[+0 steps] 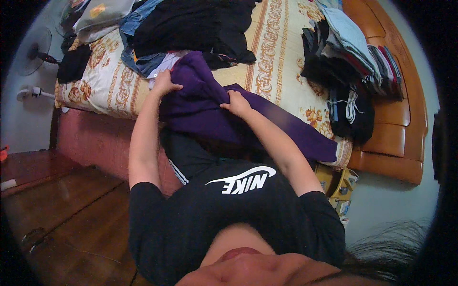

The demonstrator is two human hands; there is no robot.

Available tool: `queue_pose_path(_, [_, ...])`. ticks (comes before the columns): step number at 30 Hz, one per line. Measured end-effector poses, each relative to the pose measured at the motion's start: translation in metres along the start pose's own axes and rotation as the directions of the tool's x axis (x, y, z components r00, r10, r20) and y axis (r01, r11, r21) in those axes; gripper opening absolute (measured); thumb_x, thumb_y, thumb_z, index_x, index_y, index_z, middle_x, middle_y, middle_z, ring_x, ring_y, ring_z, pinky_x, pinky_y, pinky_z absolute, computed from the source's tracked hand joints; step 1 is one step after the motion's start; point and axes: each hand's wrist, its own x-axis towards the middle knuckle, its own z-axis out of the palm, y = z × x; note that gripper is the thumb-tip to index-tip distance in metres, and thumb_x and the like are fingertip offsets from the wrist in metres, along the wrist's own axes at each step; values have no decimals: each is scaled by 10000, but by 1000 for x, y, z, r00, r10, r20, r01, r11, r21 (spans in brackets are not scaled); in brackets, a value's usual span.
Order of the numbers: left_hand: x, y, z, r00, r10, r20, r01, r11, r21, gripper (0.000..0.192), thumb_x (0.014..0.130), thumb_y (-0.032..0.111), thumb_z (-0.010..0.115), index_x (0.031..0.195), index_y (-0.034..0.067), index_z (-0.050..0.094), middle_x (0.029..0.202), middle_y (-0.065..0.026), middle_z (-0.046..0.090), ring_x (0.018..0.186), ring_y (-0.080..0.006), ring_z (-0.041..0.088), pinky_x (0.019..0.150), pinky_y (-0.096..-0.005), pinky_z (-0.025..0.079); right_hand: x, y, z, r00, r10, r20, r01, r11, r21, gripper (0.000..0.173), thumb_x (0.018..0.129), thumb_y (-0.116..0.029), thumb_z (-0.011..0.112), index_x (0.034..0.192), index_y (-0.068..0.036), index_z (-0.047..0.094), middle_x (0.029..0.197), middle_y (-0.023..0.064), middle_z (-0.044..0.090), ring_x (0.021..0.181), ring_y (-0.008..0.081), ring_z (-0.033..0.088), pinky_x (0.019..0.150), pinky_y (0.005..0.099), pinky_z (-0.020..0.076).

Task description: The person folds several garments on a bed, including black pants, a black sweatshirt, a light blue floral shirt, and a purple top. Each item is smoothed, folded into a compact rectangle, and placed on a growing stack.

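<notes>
A dark purple garment (200, 107) lies across the near edge of the bed, with one long part stretching right towards the headboard. At its upper left edge my left hand (166, 84) grips the cloth, thumb on top. My right hand (239, 103) pinches a raised fold near the middle. Just beyond the left hand are a white piece of clothing (162, 63) and blue denim (134, 59), partly under a large spread of black clothing (186, 28). Whether the purple piece is a top or trousers, I cannot tell.
Folded clothes (347, 39) are stacked at the right by the brown headboard (388, 118). Black clothing with a white cord (352, 107) lies nearer. A pillow (103, 16) and a small black cloth (74, 64) are at the left, with a fan (34, 53) beyond the patterned bedspread (121, 85).
</notes>
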Motion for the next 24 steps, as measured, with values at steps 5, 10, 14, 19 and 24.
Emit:
queue_pose_path(5, [3,-1,15,981,-190,-46,174,955,-238,934,537,470,816,1230,-26,434,1181,-230,545,1095,-361,531,912,-414,432,6,-6,-1,993,-105,-45,97,982,-162,385,783,-263,612,1065,-5,563,996,226,594,947,388,566,848,420,454])
queue_pose_path(10, [4,13,-2,994,-102,-31,80,905,-417,750,592,334,799,1168,-11,463,1092,-239,581,1042,-387,548,883,-417,446,17,-5,1,996,-70,-55,76,988,133,353,791,-160,513,1096,8,572,1059,224,601,931,344,594,833,375,462])
queue_pose_path(14, [-25,45,-25,904,239,-354,-265,964,-25,345,685,86,654,975,40,474,923,-207,598,871,-402,574,760,-479,458,42,-11,6,989,56,134,-129,760,637,480,747,-195,604,1167,32,552,1021,148,633,902,244,616,820,322,466])
queue_pose_path(19, [-50,64,-42,882,335,-332,-361,932,-19,388,711,96,657,1059,102,484,868,-161,607,772,-286,618,668,-372,485,55,-34,-2,884,-10,467,-407,470,783,527,779,-232,666,1210,16,493,1110,135,586,991,242,571,902,342,434])
queue_pose_path(24, [-44,17,-51,971,196,137,105,167,-980,551,768,172,691,1246,75,433,1094,-55,581,978,-138,561,846,-278,444,52,-58,-25,903,-25,428,-408,253,877,431,723,-179,651,1098,1,541,969,137,612,858,263,604,797,387,489])
